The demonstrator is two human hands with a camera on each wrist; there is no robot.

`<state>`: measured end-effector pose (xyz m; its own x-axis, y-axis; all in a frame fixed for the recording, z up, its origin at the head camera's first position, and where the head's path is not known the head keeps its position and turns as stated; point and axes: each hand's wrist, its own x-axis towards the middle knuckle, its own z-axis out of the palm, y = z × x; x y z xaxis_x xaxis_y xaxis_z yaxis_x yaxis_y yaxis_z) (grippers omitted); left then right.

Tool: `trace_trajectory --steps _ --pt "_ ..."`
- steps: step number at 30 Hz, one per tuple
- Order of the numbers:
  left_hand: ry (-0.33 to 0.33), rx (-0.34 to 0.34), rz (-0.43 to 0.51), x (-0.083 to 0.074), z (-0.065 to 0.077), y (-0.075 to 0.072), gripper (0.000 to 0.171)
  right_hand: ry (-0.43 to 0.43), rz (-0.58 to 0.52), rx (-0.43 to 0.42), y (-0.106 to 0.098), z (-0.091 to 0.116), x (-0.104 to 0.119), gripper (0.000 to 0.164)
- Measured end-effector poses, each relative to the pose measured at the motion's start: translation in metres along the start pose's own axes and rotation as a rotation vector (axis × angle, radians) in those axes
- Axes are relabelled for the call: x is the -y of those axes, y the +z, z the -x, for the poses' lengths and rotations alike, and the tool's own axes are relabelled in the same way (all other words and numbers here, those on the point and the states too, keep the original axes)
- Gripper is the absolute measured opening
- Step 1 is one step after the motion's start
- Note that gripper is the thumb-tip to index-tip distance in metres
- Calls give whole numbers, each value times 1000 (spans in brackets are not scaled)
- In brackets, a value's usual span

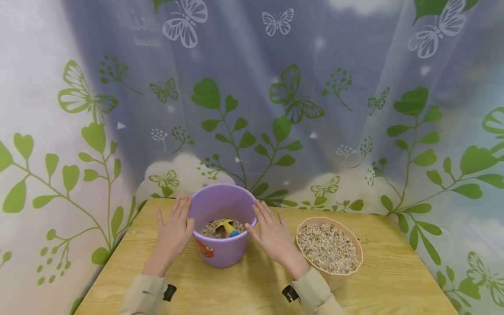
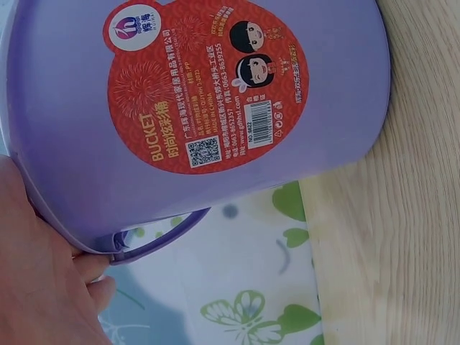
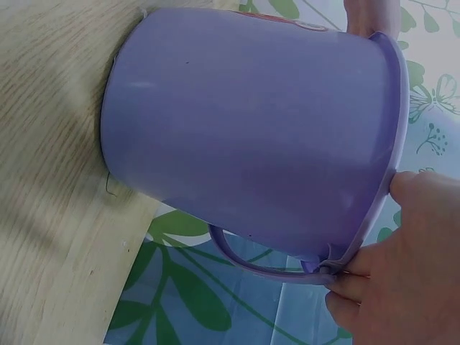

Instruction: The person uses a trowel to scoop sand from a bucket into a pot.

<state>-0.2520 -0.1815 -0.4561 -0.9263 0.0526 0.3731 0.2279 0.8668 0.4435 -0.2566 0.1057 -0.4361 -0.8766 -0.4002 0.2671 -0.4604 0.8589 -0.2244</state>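
A purple bucket (image 1: 222, 253) with a red label (image 2: 208, 86) stands on the table between both hands. My left hand (image 1: 173, 234) touches the left side of its rim, fingers mostly straight. On the right side, my right hand (image 1: 275, 240) lies against the rim; its thumb is at the front edge and its fingertips are by the joint of the bucket handle (image 3: 266, 272). Inside the bucket, on a layer of small pale pebbles (image 1: 208, 227), lies a toy tool (image 1: 227, 227) with a curved yellow head and a blue end, shaped like a small hammer or pick.
To the right of the bucket, a peach-coloured tub (image 1: 334, 279) is filled nearly to its rim with pale gravel (image 1: 327, 247). The wooden table (image 1: 189, 288) reaches back to a hanging curtain (image 1: 252, 109) printed with leaves and butterflies.
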Motion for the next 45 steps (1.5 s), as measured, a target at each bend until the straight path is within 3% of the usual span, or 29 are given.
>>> trace_trajectory --steps 45 --pt "4 -25 57 -23 11 12 57 23 17 -46 -9 32 -9 70"
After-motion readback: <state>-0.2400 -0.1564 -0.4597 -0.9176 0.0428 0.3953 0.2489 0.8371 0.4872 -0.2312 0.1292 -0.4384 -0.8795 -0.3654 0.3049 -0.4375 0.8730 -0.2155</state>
